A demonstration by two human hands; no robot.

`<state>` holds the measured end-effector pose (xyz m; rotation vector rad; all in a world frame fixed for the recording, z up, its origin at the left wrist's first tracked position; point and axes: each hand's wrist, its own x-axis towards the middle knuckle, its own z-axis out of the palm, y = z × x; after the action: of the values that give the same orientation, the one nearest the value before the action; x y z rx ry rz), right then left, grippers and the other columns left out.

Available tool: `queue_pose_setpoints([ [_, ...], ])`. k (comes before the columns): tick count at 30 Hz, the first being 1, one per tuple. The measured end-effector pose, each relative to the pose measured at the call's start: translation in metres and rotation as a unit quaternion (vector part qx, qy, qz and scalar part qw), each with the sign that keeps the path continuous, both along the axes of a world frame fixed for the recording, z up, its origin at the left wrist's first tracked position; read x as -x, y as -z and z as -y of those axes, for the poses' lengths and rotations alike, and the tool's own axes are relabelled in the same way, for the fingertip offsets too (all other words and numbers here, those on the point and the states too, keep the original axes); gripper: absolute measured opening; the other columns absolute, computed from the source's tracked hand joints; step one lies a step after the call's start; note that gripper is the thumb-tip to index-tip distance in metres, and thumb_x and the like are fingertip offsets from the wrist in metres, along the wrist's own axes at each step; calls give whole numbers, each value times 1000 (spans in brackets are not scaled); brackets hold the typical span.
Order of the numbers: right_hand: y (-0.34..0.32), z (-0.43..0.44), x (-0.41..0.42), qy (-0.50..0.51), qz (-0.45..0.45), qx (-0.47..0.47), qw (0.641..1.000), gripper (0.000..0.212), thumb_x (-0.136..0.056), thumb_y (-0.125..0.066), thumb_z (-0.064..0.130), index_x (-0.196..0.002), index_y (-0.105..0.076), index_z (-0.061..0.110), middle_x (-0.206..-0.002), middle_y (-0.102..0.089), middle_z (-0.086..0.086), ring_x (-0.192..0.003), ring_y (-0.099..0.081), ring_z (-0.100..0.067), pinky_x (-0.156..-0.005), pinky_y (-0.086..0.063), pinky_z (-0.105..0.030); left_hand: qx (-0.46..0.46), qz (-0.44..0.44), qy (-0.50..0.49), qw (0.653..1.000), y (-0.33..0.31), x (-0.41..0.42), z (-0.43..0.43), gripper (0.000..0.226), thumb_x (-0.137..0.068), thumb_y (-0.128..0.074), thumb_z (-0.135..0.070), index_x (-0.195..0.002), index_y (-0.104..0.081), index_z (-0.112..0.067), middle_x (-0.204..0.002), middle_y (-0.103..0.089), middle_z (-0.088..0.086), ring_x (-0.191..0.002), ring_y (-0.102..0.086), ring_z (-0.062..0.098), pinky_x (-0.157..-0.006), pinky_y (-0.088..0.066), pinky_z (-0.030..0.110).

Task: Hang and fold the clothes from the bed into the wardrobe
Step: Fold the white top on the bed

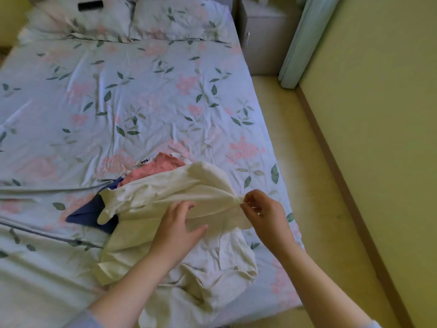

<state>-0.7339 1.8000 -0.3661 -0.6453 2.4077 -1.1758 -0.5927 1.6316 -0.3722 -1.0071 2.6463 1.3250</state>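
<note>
While my right hand [264, 216] pinches a scalloped edge of the cream garment [165, 190] between thumb and fingertips, my left hand [177, 228] lies flat on the cloth just beside it, fingers straight, pressing rather than gripping. The garment sprawls crumpled on the near right part of the bed [142, 91], and its far side drapes over a pink garment [160, 166] and a navy garment [89, 214].

My worry is that pinch. It takes in very little cloth, so a firm tug to straighten the piece could pull the edge out of my fingers. If I lift instead, the draped side may drag the pink and navy pieces along and tangle all three.

The lower part is bunched near the side of the bed. With only a flat palm on it, it could slide towards the floor once the weight shifts. Folding over those trapped creases would, I think, leave a crooked result. I cannot see the wardrobe from here.
</note>
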Motion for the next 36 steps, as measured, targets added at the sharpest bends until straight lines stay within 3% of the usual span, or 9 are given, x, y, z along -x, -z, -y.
queue_pose_setpoints([
  [6,-101,7,-14,-19,-51,61,997,7,-90,-68,16,-88,-63,21,-84,-66,8,-88,-65,-12,-71,-50,-24,43,-86,52,994,-73,3,-4,55,-79,-78,-28,-127,-55,-16,-128,-52,-3,-120,-47,12,-97,-30,14],
  [11,-165,5,-28,-7,-94,103,990,19,-89,-69,14,-82,-60,28,-78,-66,13,-81,-65,-7,-70,-47,-14,41,-149,49,987,-124,-4,-3,11,-90,-65,-18,-102,-68,-18,-93,-68,-7,-87,-62,7,-82,-49,30],
  [14,-196,3,-35,-4,-116,121,986,16,-89,-69,15,-82,-61,27,-73,-64,15,-72,-61,0,-65,-42,-8,67,-201,53,976,-154,-8,2,10,-91,-63,-18,-85,-66,-26,-80,-63,-10,-76,-58,2,-71,-45,26],
  [15,-204,3,-38,-3,-120,128,985,14,-89,-69,15,-83,-62,25,-72,-64,15,-70,-60,1,-63,-42,-8,66,-215,57,973,-163,-9,4,4,-90,-66,-24,-90,-66,-28,-88,-61,-12,-81,-57,0,-74,-44,21],
  [18,-227,5,-46,-7,-125,154,980,8,-89,-69,15,-87,-65,21,-73,-65,13,-66,-60,2,-58,-42,-8,39,-203,77,975,-188,-11,5,42,-84,-70,-41,-122,-56,-31,-115,-48,-21,-100,-50,-7,-90,-43,18],
  [21,-252,10,-54,-27,-145,181,972,5,-89,-70,14,-90,-67,18,-78,-68,12,-75,-65,0,-69,-51,-13,56,-179,121,975,-211,-11,0,64,-83,-69,-48,-139,-42,-33,-128,-40,-25,-114,-43,-4,-100,-38,22],
  [25,-281,16,-59,-51,-184,220,957,6,-89,-69,13,-90,-67,19,-81,-69,12,-80,-66,-1,-71,-52,-14,72,-245,122,959,-234,-11,1,13,-93,-60,-33,-97,-61,-21,-84,-62,-14,-72,-54,1,-67,-40,17],
  [29,-293,13,-58,-13,-142,263,954,15,-90,-69,10,-96,-65,23,-85,-74,13,-82,-69,0,-72,-49,-10,33,-315,78,945,-262,-11,8,38,-96,-58,-24,-68,-46,0,-57,-37,-4,-51,-32,5,-51,-28,18],
  [36,-256,-6,-71,50,-29,170,984,35,-87,-72,23,-119,-58,20,-107,-69,4,-95,-67,-5,-79,-56,-20,45,-348,67,934,-304,-5,18,43,-95,-59,-22,-60,-38,-10,-54,-33,-5,-48,-31,6,-50,-28,20],
])
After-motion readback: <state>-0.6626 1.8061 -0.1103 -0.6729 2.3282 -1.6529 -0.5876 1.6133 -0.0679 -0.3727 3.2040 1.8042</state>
